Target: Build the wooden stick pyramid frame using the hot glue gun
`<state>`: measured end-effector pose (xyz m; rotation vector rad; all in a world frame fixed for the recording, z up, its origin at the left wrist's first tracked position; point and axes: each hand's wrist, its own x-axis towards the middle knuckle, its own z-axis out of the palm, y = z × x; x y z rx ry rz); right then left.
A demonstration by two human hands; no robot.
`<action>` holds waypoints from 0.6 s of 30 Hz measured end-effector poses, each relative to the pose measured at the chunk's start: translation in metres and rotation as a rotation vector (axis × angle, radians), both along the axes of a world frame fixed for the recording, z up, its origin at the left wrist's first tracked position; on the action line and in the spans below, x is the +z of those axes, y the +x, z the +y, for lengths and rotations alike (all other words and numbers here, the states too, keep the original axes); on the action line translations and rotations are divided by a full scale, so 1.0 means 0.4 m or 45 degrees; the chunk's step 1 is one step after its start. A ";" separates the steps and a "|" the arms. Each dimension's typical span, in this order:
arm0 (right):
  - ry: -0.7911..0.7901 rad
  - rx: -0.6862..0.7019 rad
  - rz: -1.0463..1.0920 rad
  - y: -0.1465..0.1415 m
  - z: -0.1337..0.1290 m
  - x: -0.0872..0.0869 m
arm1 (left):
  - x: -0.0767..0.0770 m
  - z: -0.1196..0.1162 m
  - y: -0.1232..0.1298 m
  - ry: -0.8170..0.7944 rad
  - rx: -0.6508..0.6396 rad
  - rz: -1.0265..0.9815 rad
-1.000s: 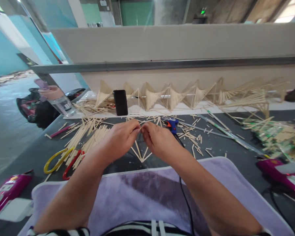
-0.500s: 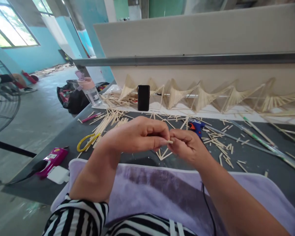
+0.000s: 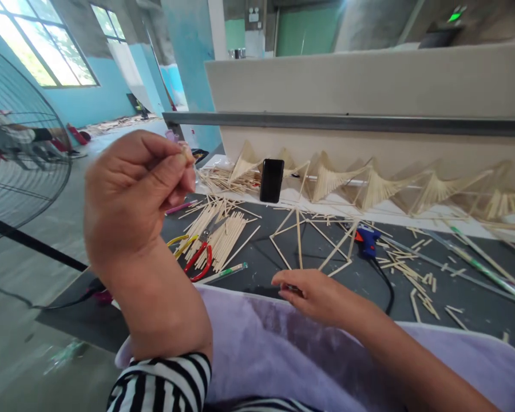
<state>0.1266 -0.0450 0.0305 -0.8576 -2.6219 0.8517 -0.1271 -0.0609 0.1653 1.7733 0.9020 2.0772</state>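
My left hand (image 3: 139, 189) is raised at the left above the table's edge, thumb and fingertips pinched together. A tiny pale bit shows at the fingertips, too small to name. Low over the towel's far edge, my right hand (image 3: 311, 292) has loosely curved fingers, with a gap by the thumb and no object visible in it. Just beyond it stands a small open frame of thin wooden sticks (image 3: 299, 240). Red-handled scissors (image 3: 208, 260) lie on a bundle of wooden sticks (image 3: 232, 237) between the two hands.
A blue glue gun (image 3: 368, 240) lies right of the frame, near short stick pieces (image 3: 412, 280). A phone (image 3: 272, 180) leans upright before a long twisted stick model (image 3: 381, 189). A lilac towel (image 3: 257, 343) covers the front edge; a fan (image 3: 26, 137) stands left.
My hands, together over the table before, have separated. The left rose to the left, and the right dropped toward the towel. The view has shifted left and up, uncovering the stick frame and scissors.
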 end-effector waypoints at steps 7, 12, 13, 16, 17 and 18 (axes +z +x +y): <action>-0.408 -0.094 -0.074 -0.268 0.040 -0.012 | 0.008 -0.002 0.009 0.014 0.089 -0.036; -0.451 -0.233 -0.332 -0.475 0.130 -0.050 | 0.010 -0.008 0.004 -0.012 0.116 -0.042; -0.330 -0.248 -0.295 -0.497 0.139 -0.062 | 0.010 -0.008 0.000 -0.004 0.125 -0.056; -0.085 -0.256 -0.184 -0.532 0.149 -0.094 | 0.007 -0.006 -0.008 0.027 0.164 -0.083; -0.139 -0.263 -0.181 -0.536 0.150 -0.101 | 0.006 -0.005 -0.009 0.036 0.175 -0.091; -0.270 -0.278 -0.195 -0.538 0.150 -0.105 | 0.005 -0.004 -0.010 0.038 0.177 -0.096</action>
